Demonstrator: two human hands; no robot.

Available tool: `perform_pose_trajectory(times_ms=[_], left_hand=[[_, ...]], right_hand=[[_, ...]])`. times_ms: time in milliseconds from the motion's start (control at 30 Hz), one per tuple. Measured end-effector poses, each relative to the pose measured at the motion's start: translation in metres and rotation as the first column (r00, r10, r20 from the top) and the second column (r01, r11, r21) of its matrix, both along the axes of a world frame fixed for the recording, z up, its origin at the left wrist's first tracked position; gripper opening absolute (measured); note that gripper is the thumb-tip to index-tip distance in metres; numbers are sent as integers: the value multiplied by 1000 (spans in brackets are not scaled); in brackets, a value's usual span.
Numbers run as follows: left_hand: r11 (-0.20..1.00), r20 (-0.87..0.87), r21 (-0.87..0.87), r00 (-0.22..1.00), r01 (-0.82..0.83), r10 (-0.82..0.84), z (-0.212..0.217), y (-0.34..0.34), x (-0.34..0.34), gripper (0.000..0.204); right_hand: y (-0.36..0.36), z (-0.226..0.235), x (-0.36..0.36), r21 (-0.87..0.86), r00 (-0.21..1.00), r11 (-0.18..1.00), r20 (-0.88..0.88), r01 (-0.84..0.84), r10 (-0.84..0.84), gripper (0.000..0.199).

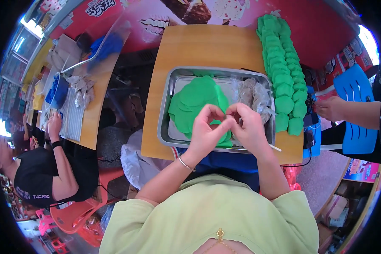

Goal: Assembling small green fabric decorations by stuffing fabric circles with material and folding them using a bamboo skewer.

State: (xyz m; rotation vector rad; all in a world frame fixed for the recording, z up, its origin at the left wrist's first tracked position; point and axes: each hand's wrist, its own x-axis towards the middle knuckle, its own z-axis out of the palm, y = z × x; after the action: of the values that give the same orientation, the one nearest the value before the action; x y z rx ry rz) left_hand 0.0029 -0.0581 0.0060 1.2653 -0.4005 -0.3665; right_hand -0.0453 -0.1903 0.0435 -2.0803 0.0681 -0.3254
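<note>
Over the near side of a metal tray (pixel 163 122), my left hand (pixel 209 127) and my right hand (pixel 247 127) meet with thumbs and fingers pinched together. Green shows between and under the fingers, apparently a green dough wrapper (pixel 216 122), mostly hidden by the hands. Just beyond my left hand, a pile of thin round green wrappers (pixel 194 95) spreads across the tray's left part. A greyish-brown filling in clear plastic (pixel 249 93) lies in the tray's right part, beyond my right hand. Right of the tray, folded green dumplings (pixel 283 76) stand in long rows.
The tray rests on a wooden table (pixel 203 46). A white stick (pixel 275 147) pokes out by my right wrist. At right, another person's hand (pixel 332 108) is near a blue chair (pixel 355 110). Leftward, a person in black (pixel 46 173) sits at another table (pixel 95 106).
</note>
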Motion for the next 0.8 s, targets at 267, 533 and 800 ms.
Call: perform_pose_trajectory(times_ms=[267, 533, 800], left_hand=[[998, -221, -47, 975, 31, -40, -9, 3, 8, 14], [978, 291, 178, 955, -107, 51, -18, 11, 13, 11], [957, 312, 222, 944, -187, 112, -16, 10, 19, 15]], right_hand=[[1, -12, -3, -35, 1000, 999, 19, 4, -4, 13], [2, -18, 0, 233, 996, 970, -74, 73, -57, 9], [7, -24, 1, 75, 992, 990, -41, -118, 121, 21]])
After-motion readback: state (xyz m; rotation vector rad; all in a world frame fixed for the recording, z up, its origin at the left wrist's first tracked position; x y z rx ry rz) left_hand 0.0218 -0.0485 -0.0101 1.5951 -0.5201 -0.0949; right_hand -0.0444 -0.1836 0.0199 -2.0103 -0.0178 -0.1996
